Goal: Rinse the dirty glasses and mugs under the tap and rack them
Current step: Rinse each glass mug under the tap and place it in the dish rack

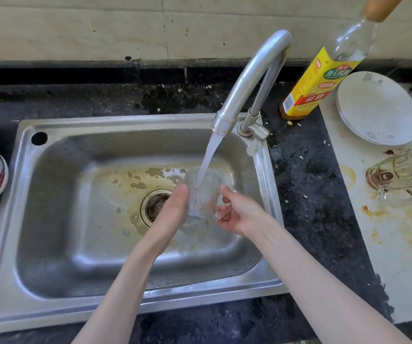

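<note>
I have my left hand (175, 207) and right hand (237, 214) closed around one glass (203, 194) under the tap (249, 78), while dirty glasses (403, 175) wait on the desk (306, 184), none visibly racked.

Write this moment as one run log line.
rinse | left hand + right hand hold glass | tap running | racked: no

Brushed steel sink (51, 306), ribbed clear glass (203, 194), speckled dark stone counter (306, 184).
</note>
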### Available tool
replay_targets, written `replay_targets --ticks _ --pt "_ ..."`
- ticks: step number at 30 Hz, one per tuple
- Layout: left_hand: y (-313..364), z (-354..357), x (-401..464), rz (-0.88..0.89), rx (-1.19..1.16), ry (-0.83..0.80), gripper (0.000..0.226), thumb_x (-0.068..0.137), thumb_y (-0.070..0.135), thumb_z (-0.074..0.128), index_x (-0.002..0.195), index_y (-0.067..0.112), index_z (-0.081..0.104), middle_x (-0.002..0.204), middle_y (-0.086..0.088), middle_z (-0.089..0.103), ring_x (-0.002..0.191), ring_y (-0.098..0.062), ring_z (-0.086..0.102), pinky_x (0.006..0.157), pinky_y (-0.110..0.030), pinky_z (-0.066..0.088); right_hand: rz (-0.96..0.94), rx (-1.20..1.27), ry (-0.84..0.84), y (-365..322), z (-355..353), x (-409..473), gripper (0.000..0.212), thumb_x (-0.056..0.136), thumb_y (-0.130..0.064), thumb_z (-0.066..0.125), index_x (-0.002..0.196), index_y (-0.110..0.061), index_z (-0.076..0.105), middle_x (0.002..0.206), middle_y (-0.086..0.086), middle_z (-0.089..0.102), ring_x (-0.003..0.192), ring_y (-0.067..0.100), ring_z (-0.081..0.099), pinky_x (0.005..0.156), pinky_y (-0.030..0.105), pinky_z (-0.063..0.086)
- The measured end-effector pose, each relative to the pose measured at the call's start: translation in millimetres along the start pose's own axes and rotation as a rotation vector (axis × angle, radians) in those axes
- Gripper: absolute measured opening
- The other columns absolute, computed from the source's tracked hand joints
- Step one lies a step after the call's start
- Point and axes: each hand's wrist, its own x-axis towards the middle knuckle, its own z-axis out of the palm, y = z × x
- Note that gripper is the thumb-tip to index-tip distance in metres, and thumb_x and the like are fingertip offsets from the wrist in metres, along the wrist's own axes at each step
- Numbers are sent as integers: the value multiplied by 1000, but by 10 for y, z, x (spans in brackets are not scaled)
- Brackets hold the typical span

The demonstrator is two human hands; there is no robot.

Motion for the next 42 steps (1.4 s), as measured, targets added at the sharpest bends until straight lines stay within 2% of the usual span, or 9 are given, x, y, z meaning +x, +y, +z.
replay_targets --ticks 4,9,14,19,27,31,35,39,42 --pt "21 37 -102 121 251 67 37 101 31 31 136 19 38 125 18 47 113 1 44 87 -10 27 -4 216 54 -52 84 26 26 96 -28 52 77 -11 45 64 4 43 46 9 38 58 25 44" --pt "-7 79 12 201 441 146 51 93 44 43 135 17 30 123 -8 54 112 -26 52 90 -36 42 -219 -161 -24 68 125 -45 20 99 -29 45 90 -15 54 64 8 52 45 11 41 52 26 43" --pt "252 50 124 108 421 232 38 97 45 27 114 14 42 105 2 57 99 -23 53 70 -26 33 -299 -270 -87 200 102 -67 22 99 -30 43 94 -12 53 64 7 50 38 5 45 51 24 44" --pt "78 -6 68 165 161 -46 52 99 42 30 148 25 21 152 13 23 139 -3 20 115 -27 15 -142 142 -31 125 52 -12 23 99 -29 44 84 -12 48 45 3 49 29 5 37 37 18 39" --pt "150 -47 259 10 235 77 95 73 80 13 137 15 39 138 -9 48 124 -24 48 106 -46 36 -261 -102 -133 266 19 8 23 99 -31 43 97 -13 55 41 0 48 35 6 40 43 20 39" --pt "156 -21 180 80 32 40 71 87 69 19 137 23 37 140 -1 43 129 -17 43 109 -46 32 -190 44 -158 185 1 28 25 98 -32 43 105 -11 54 53 0 50 33 4 37 40 18 39" --pt "108 152 -8 203 -287 -4 64 81 64 48 139 46 28 148 12 32 133 -11 38 106 -47 37 -146 93 -154 202 95 60 40 96 -41 47 108 -8 65 89 6 66 78 22 62 73 33 51" --pt "291 217 32 279 -297 76 53 89 43 49 139 42 32 148 10 33 134 -9 37 105 -39 40 -463 -142 -74 226 183 -80 41 98 -25 41 72 -16 71 75 8 70 79 20 61 77 36 46" --pt "405 188 15 271 -333 109 50 94 38 48 139 43 29 147 17 29 131 -3 37 105 -28 37 -586 -152 -218 203 175 -178 50 99 -49 24 97 -27 69 107 1 70 102 11 63 89 29 47"
